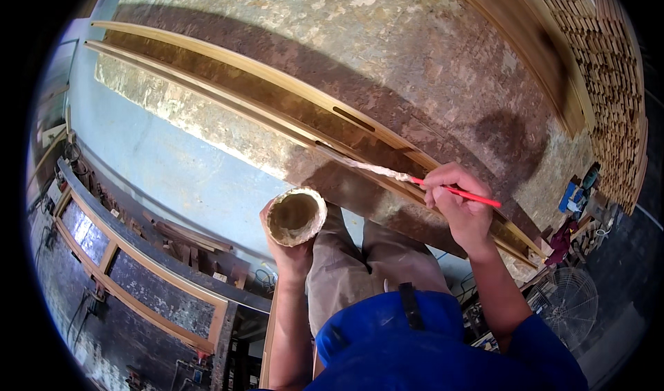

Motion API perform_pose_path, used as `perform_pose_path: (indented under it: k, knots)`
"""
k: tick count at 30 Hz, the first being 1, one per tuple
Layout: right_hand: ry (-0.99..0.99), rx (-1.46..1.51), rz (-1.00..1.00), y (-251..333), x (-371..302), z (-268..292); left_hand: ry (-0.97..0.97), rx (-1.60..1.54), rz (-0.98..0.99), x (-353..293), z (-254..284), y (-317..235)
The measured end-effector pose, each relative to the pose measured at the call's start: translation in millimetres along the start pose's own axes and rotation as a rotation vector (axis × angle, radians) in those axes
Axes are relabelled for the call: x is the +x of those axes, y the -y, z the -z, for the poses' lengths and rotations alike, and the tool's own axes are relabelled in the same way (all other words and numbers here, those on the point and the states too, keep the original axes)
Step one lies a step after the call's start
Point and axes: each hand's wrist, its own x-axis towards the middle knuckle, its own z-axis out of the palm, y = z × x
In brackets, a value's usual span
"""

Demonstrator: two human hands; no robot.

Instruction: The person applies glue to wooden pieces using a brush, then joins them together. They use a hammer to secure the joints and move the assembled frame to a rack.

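Observation:
My left hand (287, 254) is wrapped round a small round pot (321, 215) with a rough, crusted pale rim, held upright with its mouth facing up. My right hand (465, 208) pinches a thin brush-like stick (477, 197) with a red handle. Its far end is coated in thick whitish paste and lies along the nearer wooden rail (207, 95), by a slot in that rail. I cannot tell whether the tip is inside the slot. Parallel to it, just beyond, runs a second wooden rail (238, 64) with a long dark slot cut in it.
The rails lie on a large chipboard table (311, 17). Long boards (532, 45) rest at the far right, beside a tall stack of wood strips (602, 80). A fan (567, 304) stands at the lower right. At left, a wooden frame (111, 253) sits on a dark bench.

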Motion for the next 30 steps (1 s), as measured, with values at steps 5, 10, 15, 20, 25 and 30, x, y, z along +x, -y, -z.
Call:
perform_pose_path:
  k: [5, 10, 15, 20, 25, 30]
  knots:
    - [-0.025, -0.049, 0.004, 19, 0, -7, 0.013, -0.011, -0.004, 1, -2, 0]
    - [0.038, -0.26, 0.169, 16, 8, -15, 0.019, -0.01, 0.0, 2, -5, -6]
    - [0.033, -0.211, 0.23, 26, 26, -42, 0.035, -0.048, -0.002, 2, -5, -3]
    - [0.091, -0.389, 0.361, 33, 27, -39, 0.013, 0.016, -0.005, 1, -3, -8]
    - [0.137, -0.444, 0.48, 37, 44, -47, 0.017, -0.045, -0.029, 1, -4, -8]
    - [0.126, -0.451, 0.393, 43, 35, -30, 0.018, 0.015, -0.003, 1, 0, 3]
